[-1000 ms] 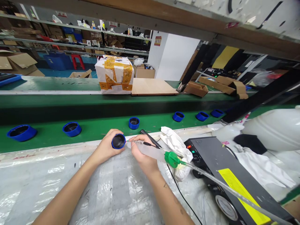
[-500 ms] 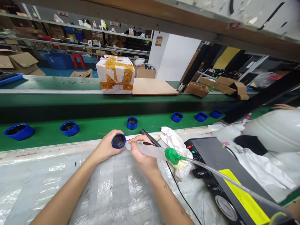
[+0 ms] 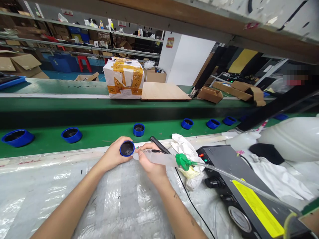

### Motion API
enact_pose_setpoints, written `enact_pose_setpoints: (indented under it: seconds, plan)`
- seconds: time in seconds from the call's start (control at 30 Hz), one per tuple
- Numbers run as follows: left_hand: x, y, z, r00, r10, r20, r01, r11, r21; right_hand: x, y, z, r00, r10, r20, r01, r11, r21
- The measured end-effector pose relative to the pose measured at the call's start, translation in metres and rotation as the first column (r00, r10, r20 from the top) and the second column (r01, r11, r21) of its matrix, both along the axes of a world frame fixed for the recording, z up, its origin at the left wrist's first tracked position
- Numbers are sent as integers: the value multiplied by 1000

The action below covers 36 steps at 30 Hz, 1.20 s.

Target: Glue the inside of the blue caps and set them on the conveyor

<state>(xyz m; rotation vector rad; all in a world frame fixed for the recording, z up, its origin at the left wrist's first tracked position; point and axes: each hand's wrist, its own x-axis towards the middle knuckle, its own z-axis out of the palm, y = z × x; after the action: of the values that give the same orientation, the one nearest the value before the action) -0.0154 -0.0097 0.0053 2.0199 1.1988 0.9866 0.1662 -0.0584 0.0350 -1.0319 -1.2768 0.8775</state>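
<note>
My left hand (image 3: pixel 113 155) is wrapped round a blue ring-shaped cap (image 3: pixel 127 148) with a black inside, its mouth turned up toward me. My right hand (image 3: pixel 149 162) grips a clear syringe-like dispenser (image 3: pixel 159 158) with a green end fitting (image 3: pixel 182 161), and its tip points at the cap's right rim. A clear tube (image 3: pixel 239 182) runs from the green fitting off to the right. Both hands rest over a bench covered in plastic sheet (image 3: pixel 119 202).
Several more blue caps (image 3: pixel 71 134) stand in a row on the green conveyor belt (image 3: pixel 99 136) beyond the hands. A black control box (image 3: pixel 239 186) with a yellow label sits at the right, a crumpled white cloth (image 3: pixel 186 149) beside it. A taped parcel (image 3: pixel 124 78) stands on the far belt.
The caps on the belt have drifted to the left. My hands stay together at the held cap, barely moved.
</note>
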Motion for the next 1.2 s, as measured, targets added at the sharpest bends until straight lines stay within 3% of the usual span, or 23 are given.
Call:
enact_pose_setpoints:
  seconds: [0.7, 1.2]
  plan:
    - [-4, 1, -1, 997, -79, -6, 80, 995, 55, -13, -7, -4, 999, 35, -33, -36, 999, -24]
    - [-3, -1, 4, 993, -121, -7, 121, 991, 59, -19, -11, -5, 994, 69, -86, -67, 997, 27]
